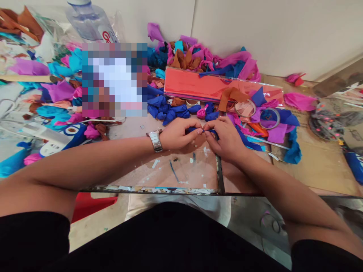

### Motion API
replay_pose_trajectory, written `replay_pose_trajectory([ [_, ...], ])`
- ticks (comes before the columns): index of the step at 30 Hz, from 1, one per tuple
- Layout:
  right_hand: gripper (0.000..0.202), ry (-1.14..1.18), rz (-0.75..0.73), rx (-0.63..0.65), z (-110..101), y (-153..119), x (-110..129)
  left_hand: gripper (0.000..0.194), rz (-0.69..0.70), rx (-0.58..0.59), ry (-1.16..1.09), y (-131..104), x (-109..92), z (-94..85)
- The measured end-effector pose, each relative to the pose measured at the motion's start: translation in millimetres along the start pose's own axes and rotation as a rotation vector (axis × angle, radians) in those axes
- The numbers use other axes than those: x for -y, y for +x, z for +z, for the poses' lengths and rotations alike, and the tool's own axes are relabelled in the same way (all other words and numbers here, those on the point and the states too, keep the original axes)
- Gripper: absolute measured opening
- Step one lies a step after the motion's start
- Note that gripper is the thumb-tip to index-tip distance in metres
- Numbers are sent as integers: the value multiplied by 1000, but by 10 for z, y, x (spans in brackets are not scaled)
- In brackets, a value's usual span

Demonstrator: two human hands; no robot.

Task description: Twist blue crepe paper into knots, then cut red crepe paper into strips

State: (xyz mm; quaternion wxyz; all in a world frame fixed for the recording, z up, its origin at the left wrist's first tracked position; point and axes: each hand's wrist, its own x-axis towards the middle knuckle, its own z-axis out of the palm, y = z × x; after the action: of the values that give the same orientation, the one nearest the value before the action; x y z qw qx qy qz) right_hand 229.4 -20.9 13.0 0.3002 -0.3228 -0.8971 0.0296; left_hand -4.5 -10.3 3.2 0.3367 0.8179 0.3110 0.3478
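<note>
A narrow dark blue strip [193, 129] of thin material stretches between my two hands above the worktable. My left hand [180, 133], with a metal watch at its wrist, pinches the strip's left part. My right hand [225, 138] closes on its right part, fingertips almost touching those of my left hand. Part of the strip is hidden under the fingers. Just behind my hands lie several bunched blue pieces [159, 105] and a small pink bunch [202, 112]. Loose blue, purple and orange scraps [278, 132] lie right of my right hand.
A flat red packet [195, 85] lies behind my hands. Two tape rolls, one [269, 118] among scraps, are at the right, near cardboard [320, 162]. A plastic bottle [90, 22] stands back left; a power strip [61, 141] lies left. The table's front edge [159, 190] runs beneath my forearms.
</note>
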Motion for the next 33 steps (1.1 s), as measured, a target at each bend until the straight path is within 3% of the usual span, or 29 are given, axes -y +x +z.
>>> replay_pose_trajectory([
  [7,13,43,-14,-31,-25,-3,18,28,11,-26,-17,1,6,5],
  [16,3,26,10,-94,-32,9,28,32,-60,-37,-98,-23,-9,17],
  [26,7,41,20,-66,-29,-13,8,30,-27,-29,-85,-6,-3,13],
  [33,6,40,22,-75,-30,-5,2,36,-85,-21,-107,-10,3,15],
])
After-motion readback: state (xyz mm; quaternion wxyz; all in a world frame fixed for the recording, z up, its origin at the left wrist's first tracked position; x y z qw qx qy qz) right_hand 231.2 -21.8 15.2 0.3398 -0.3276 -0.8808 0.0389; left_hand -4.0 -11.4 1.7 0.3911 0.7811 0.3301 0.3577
